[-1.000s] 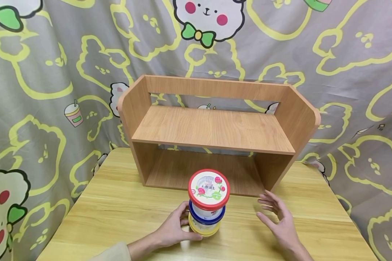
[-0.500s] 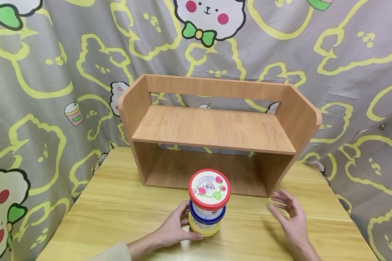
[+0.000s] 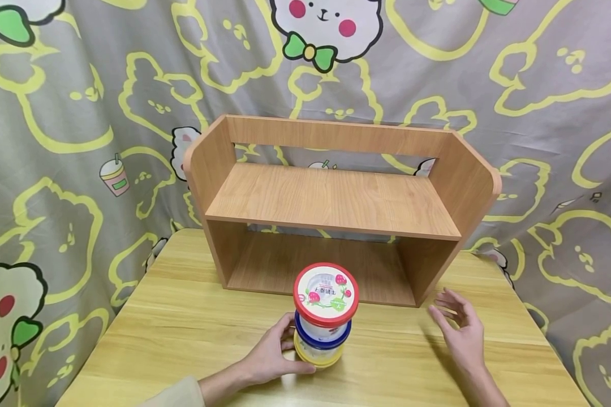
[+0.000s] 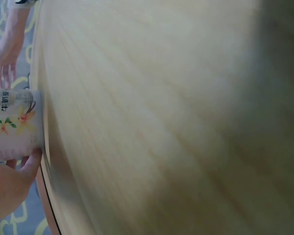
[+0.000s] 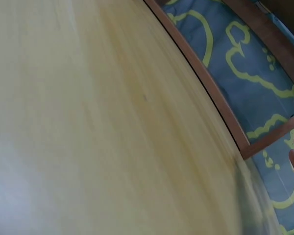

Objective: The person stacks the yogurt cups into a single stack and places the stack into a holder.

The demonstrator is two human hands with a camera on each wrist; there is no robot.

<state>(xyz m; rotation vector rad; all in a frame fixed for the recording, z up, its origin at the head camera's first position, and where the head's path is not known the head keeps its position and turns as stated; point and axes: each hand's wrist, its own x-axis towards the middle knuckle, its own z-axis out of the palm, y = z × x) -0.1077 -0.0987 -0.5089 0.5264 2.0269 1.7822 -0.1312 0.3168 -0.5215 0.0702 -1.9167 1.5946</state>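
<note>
Three round tubs stand stacked on the table in the head view. A red-lidded tub (image 3: 326,294) with strawberries printed on its lid is on top, a blue-lidded tub (image 3: 323,340) in the middle, and a yellow-rimmed tub (image 3: 318,357) at the bottom. My left hand (image 3: 270,357) grips the lowest tub from the left, thumb in front and fingers behind. In the left wrist view that tub (image 4: 17,125) shows a flower print. My right hand (image 3: 464,333) is held off to the right near the shelf's front corner, fingers loosely bent and holding nothing.
A two-tier wooden shelf (image 3: 331,198) stands on the wooden table (image 3: 183,333) behind the tubs. Its lower front edge lies just beyond the stack. A grey curtain (image 3: 147,113) with cartoon prints hangs around the back and sides.
My right hand has moved to the right, away from the tubs and past the shelf's right front corner. The left hand and the stack have stayed in place.
</note>
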